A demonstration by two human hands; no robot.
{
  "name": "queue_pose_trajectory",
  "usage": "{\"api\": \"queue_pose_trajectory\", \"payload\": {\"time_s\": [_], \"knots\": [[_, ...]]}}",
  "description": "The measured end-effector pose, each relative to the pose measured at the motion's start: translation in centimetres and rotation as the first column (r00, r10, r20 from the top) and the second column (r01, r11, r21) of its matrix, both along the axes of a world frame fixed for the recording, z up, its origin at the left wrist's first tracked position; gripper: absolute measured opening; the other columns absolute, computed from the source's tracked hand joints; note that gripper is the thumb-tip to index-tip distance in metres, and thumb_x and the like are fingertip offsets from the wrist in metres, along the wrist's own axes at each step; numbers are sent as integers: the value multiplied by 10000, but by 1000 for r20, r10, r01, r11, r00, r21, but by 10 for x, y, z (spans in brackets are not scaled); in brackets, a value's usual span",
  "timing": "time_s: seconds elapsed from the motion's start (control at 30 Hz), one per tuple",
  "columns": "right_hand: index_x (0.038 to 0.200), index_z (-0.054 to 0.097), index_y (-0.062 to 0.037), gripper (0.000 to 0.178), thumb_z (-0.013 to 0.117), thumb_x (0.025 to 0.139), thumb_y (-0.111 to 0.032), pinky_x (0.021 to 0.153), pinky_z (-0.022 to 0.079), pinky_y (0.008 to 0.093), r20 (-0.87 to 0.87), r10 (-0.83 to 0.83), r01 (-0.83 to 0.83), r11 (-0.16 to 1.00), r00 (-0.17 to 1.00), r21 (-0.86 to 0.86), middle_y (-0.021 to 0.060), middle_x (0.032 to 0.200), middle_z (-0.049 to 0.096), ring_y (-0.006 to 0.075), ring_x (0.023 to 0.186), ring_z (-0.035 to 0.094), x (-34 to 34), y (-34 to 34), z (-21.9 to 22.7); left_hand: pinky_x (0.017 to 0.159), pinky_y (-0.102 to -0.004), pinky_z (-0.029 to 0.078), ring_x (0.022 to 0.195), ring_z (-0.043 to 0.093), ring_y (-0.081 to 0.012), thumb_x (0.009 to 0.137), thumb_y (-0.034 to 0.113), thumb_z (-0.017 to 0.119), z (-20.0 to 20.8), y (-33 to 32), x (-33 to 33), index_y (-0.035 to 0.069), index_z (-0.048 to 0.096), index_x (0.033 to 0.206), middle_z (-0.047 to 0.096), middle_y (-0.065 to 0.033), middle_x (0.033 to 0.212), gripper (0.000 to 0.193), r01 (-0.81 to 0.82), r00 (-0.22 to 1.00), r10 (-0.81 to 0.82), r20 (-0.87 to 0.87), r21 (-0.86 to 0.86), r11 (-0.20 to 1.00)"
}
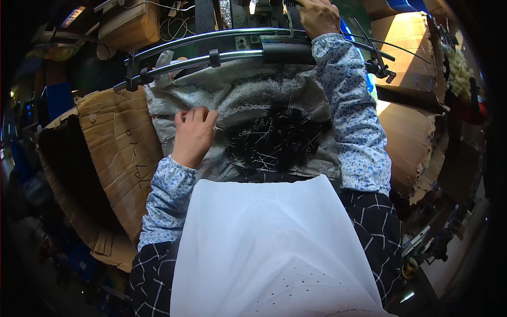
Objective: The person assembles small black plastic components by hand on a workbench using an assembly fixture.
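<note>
A grey cloth point(211, 87) is spread in front of me, with a pile of thin metal wire pieces point(269, 137) on its dark middle. Some of these pieces seem to have small looped ends. My left hand point(195, 134) is over the cloth's left part, its fingers curled inward; a thin bit of metal shows by the fingertips, but what they pinch is too small to name. At the top edge, my right hand point(319, 18) rests at a dark metal machine point(248, 18). Its fingers are mostly cut off or hidden there.
Two curved chrome rails point(195, 59) with black clamps cross between the cloth and the machine. An opened cardboard box point(113, 153) stands at the left, more cardboard boxes point(406, 142) at the right. A white apron point(274, 227) covers my lap.
</note>
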State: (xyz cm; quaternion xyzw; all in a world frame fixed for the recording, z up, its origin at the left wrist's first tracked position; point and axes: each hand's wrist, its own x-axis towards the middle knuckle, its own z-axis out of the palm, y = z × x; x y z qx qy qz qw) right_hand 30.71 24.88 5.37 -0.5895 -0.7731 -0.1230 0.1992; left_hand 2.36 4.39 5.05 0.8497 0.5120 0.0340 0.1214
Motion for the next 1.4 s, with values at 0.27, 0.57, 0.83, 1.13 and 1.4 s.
{"api": "queue_pose_trajectory", "payload": {"time_s": [0.27,0.57,0.83,1.13,1.4], "knots": [[981,618,-181,253,562,736,-216,774,372,386,-56,-17,5,981,998,-196,18,838,600,233,893,487,-3,8,4,850,-422,337,995,483,-243,647,66,611,-18,13,-5,100,425,1139,478,-95,1085,527,-61,997,61,-50,0,998],[957,601,-85,293,569,694,-211,802,361,445,-71,-128,121,987,989,-105,102,894,598,290,923,514,4,-8,-2,837,-378,400,956,494,-360,699,-64,492,-14,10,-33,11,393,1151,471,-188,1095,469,-160,844,341,414,-414,896],[841,622,-86,201,545,684,-186,770,379,431,-119,-106,101,994,987,-52,91,818,617,281,905,522,-33,-9,3,861,-343,395,1002,492,-325,738,-42,477,-1,10,-35,2,407,1157,482,-185,1110,427,-123,790,314,527,-366,922],[812,626,-109,162,508,718,-166,702,370,411,-84,-111,104,991,990,-84,68,729,608,259,810,521,-64,-14,11,858,-293,382,962,489,-208,797,68,439,18,19,-32,7,391,1182,489,-120,1057,393,-37,613,426,666,-514,857],[864,644,-90,224,545,693,-198,789,363,428,-77,-166,159,983,983,-94,89,846,624,266,885,524,-8,-10,6,756,-215,358,836,429,-108,873,308,344,13,23,-32,31,419,1172,489,-44,997,414,37,491,474,731,-561,827]]}}
